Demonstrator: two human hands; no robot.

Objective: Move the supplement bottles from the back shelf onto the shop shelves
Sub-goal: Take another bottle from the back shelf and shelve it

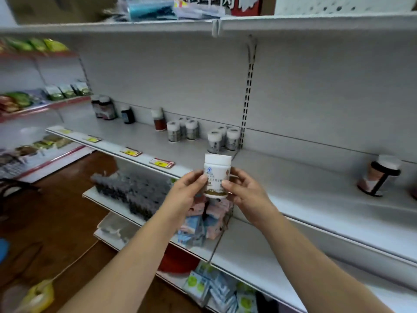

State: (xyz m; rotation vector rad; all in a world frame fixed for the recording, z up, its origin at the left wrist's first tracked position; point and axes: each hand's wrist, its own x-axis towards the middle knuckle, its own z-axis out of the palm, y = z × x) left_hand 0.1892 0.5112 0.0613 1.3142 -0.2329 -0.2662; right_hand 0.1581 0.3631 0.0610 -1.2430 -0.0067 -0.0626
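Two bare forearms reach up from the bottom edge and meet in front of the shelving. Between them the left hand (191, 188) and the right hand (246, 193) hold one supplement bottle (217, 175). It is a white bottle with a white cap and a printed label, upright, in the air just in front of the lip of the white middle shelf (304, 184). The left thumb and fingers curl round its left side; the right thumb and fingertips pinch its right side. The bottle touches no shelf.

Just behind it on that shelf, near the slotted upright (248, 91), stands a cluster of three white-capped bottles (222, 137). Further left is a second cluster of three (182, 129), then a single brown bottle (159, 119), a dark bottle (127, 114) and a pair of dark bottles (102, 107) at the far end. Well apart to the right, a larger bottle with a dark band (379, 175) stands alone.

Yellow price tags (161, 163) sit along the shelf's front edge. On the shelf below, pink and blue packets (203, 220) lie behind a wire divider, with grey and dark packs to their left. A wooden floor (56, 211) shows at lower left.
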